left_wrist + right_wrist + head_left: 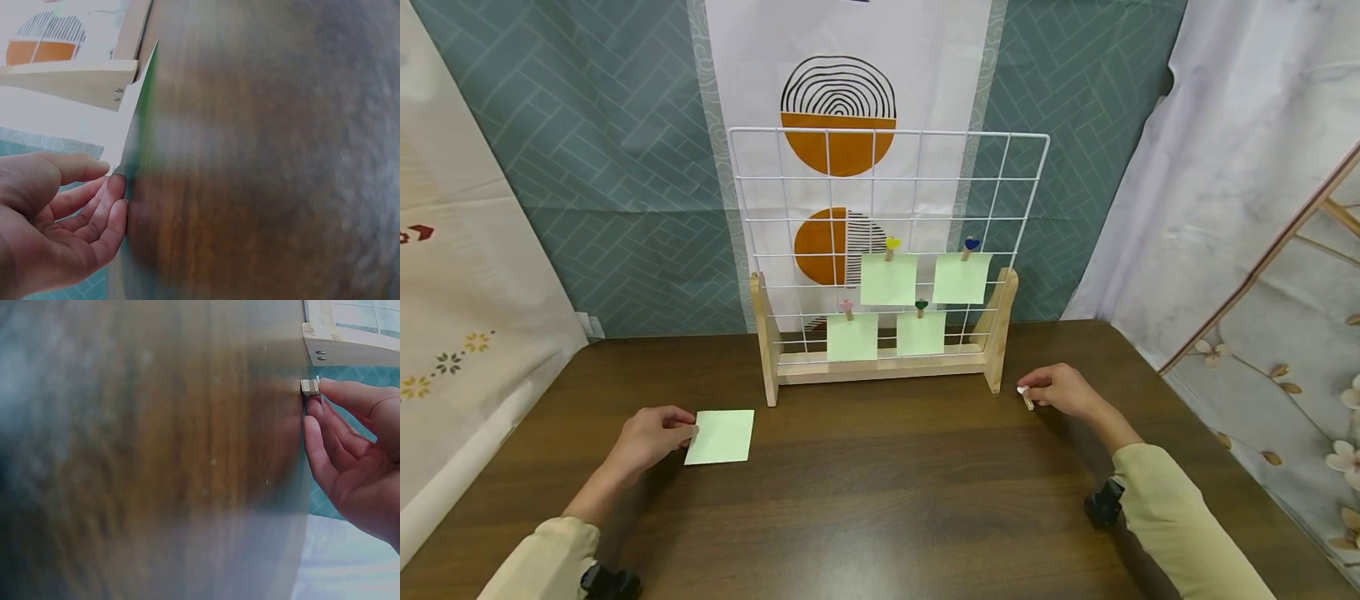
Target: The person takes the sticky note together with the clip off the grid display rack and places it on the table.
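While the sheet [720, 437] is pinched only at its left edge, its far end has nothing gripping it, and a sag or swing there is judged the chief risk. The left hand [651, 439] holds that edge between thumb and fingertips; too hard a squeeze could crease the paper, too light a squeeze could let it slide out. The right hand [1063, 389] pinches 1 small wooden clip [1027, 401] by its white-topped end, low at the table [880, 492], just beside the rack's right foot. A clip this small could twist or slip from the fingertips if caught off-centre. Whether it touches the tabletop cannot be told.

A further hazard, in this inspector's judgement, is the wire grid [940, 132]: a knock against it could shift the 4 hanging notes [888, 279], each held at its top by 1 clip.

Condition of the sheet: pale green, roughly square, no writing visible on its upper face, corners intact in the head view. It is at the left, in front of the rack's wooden base [880, 369] and apart from it. The left wrist view shows it nearly edge-on, tilted relative to the tabletop, with a green reflection beneath. Full contact with the wood is not confirmed.
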The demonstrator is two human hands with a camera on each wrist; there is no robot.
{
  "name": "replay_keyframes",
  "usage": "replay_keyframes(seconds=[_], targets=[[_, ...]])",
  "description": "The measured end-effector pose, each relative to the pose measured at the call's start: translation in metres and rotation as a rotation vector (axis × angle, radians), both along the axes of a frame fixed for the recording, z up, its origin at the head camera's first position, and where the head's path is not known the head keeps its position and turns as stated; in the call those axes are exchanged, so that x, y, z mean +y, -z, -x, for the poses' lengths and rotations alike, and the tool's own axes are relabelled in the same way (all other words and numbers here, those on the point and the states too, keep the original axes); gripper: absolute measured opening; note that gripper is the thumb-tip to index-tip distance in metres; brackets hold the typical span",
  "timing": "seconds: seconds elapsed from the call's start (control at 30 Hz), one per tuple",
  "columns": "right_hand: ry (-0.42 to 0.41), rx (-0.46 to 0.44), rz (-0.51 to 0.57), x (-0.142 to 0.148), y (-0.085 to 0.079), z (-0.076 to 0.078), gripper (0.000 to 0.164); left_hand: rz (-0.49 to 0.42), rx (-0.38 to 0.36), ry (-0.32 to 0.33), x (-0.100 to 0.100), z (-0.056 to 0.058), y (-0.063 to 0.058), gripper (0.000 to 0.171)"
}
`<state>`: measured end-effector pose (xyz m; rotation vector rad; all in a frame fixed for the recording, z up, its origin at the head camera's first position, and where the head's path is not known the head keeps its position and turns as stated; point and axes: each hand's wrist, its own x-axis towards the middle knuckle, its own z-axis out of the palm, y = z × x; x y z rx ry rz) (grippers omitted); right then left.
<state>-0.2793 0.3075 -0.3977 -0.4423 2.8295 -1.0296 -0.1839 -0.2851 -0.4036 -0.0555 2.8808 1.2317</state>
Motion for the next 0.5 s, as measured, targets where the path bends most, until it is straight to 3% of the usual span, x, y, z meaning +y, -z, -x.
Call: replay_keyframes(seconds=[0.27, 0.5], targets=[[0.012, -0.003, 0.013, 0.0021, -0.0016, -0.0008, 0.022, 0.007, -0.001, 0.0, -0.0001, 0.0007, -0.0002, 0.024], [0.039, -0.003, -0.001, 0.0036, -0.0041, -0.0003, 0.026, 0.024, 0.006, 0.011, -0.0089, 0.0009, -0.0071, 0.029]])
